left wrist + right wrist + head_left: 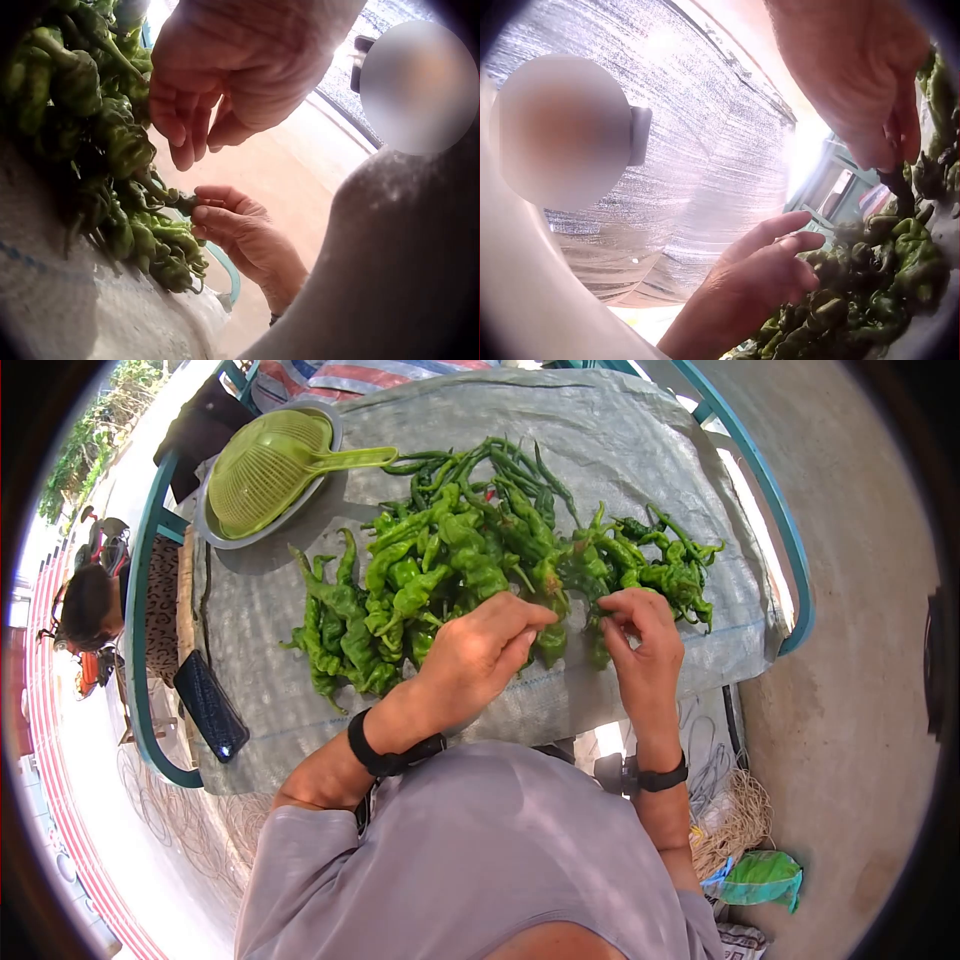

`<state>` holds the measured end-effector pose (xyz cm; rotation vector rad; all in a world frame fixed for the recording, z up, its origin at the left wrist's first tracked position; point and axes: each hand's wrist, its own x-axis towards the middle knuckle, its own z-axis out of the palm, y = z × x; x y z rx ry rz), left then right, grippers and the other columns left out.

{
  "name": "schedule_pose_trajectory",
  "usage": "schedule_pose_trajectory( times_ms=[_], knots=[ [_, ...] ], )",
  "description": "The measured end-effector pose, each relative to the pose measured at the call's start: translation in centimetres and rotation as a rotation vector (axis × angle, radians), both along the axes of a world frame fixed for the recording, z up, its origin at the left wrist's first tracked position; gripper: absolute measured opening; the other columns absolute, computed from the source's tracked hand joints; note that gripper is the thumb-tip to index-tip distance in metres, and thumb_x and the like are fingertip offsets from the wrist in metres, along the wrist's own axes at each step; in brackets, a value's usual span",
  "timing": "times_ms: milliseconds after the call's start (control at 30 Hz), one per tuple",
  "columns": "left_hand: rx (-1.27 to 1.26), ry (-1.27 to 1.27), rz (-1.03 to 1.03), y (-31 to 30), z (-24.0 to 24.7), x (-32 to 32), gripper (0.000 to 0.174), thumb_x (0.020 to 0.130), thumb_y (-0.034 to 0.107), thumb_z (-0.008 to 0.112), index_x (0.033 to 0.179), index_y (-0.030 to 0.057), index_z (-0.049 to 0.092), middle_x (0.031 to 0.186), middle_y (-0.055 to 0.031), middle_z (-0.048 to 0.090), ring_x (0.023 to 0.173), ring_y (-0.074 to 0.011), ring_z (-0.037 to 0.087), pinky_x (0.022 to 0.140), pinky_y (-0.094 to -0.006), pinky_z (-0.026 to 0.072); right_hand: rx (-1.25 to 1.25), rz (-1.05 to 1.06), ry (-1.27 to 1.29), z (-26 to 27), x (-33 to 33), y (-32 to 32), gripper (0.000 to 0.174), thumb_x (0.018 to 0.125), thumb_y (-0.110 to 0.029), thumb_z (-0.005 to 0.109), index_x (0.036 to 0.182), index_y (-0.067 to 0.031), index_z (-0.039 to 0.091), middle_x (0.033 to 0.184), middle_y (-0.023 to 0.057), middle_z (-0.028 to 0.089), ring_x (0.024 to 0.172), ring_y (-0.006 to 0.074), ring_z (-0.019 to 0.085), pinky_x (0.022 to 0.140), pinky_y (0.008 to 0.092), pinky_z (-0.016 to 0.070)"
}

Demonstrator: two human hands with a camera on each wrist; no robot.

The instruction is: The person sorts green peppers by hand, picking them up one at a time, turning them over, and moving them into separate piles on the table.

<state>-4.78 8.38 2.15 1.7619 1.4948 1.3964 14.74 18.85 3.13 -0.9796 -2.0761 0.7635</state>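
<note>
A heap of green peppers (pixel 450 550) lies on the grey sheet. The left hand (pixel 480 650) is above the heap's near edge; in the left wrist view this hand (pixel 247 67) has loosely bent fingers, with nothing visible between them and the thumb. The right hand (pixel 645 650) is beside it, at the heap's near right. Seen from the left wrist, the right hand (pixel 251 240) pinches a dark green pepper (pixel 182 202) between thumb and fingers. In the right wrist view, the right hand (pixel 862 90) holds this dark pepper (pixel 901 186), and the left hand (pixel 754 281) has its fingers extended.
A green strainer (pixel 262 475) rests in a metal bowl (pixel 205 525) at the back left. A dark phone (pixel 210 705) lies on the left edge. The grey sheet (pixel 640 440) lies within a teal metal frame (pixel 790 550). Fibre and a green bag (pixel 762 878) are on the floor at right.
</note>
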Motion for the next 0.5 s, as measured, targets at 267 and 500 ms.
schedule_pose_trajectory(
  times_ms=[267,500],
  knots=[
    [-0.036,-0.019,-0.016,-0.2,0.6,0.0,0.031,0.090,-0.002,0.062,0.120,0.0026,0.065,0.117,-0.0149,0.061,0.083,-0.0215,0.063,0.067,-0.0310,0.0512,0.127,-0.087,0.161,2.0,0.9,-0.5,0.024,0.080,0.011,0.072,0.098,-0.0044,0.070,0.102,0.0072,0.064,0.084,0.0162,0.064,0.073,0.0269,0.0535],
    [0.153,0.045,-0.062,0.5,0.4,0.8,0.050,0.077,-0.009,0.065,0.124,0.0055,0.062,0.136,-0.0181,0.051,0.104,-0.0328,0.063,0.079,-0.0365,0.0566,0.069,0.339,0.160,1.8,-0.7,-2.2,0.025,0.077,0.006,0.077,0.098,-0.0057,0.072,0.099,0.0064,0.065,0.082,0.0168,0.066,0.070,0.0274,0.0537]
  ],
)
